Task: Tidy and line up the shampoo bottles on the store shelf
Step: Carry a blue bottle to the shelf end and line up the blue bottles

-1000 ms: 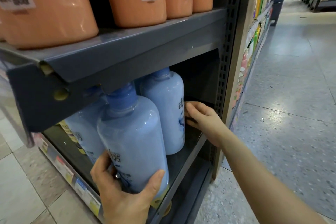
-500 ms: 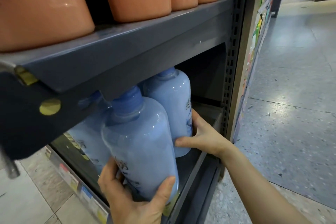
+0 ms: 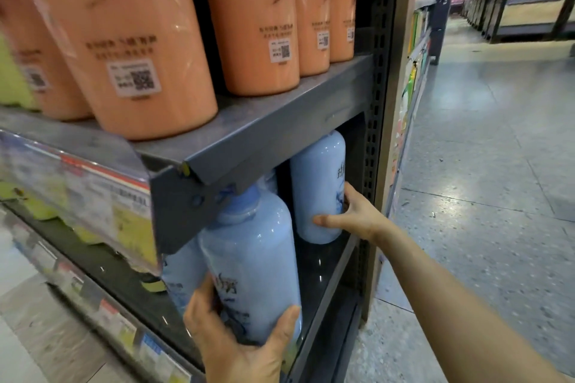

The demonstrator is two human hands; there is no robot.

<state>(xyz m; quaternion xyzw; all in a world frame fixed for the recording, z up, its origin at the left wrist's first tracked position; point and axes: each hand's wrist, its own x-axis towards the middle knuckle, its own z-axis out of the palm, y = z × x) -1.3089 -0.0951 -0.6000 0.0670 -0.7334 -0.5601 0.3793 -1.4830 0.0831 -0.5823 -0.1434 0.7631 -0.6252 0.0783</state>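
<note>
Pale blue shampoo bottles stand on the dark lower shelf [image 3: 323, 277]. My left hand [image 3: 239, 342] grips the base of the front blue bottle [image 3: 252, 258] at the shelf's front edge, thumb on its right side. My right hand [image 3: 351, 218] holds the rear blue bottle [image 3: 317, 183] low down, thumb across its front and fingers behind it. A third blue bottle [image 3: 183, 274] shows partly to the left, behind the front one. The bottles' caps are hidden by the upper shelf.
Orange bottles [image 3: 146, 40] in a row fill the grey upper shelf [image 3: 280, 121]. Price tags [image 3: 93, 196] hang on its front rail. A perforated upright post [image 3: 378, 71] bounds the shelf on the right. Beyond it lies the tiled aisle floor [image 3: 482, 196].
The view has tilted upward and shifted left, showing more of the orange bottles. My right hand went from reaching beside the rear blue bottle to holding its lower part. My left hand keeps its grip.
</note>
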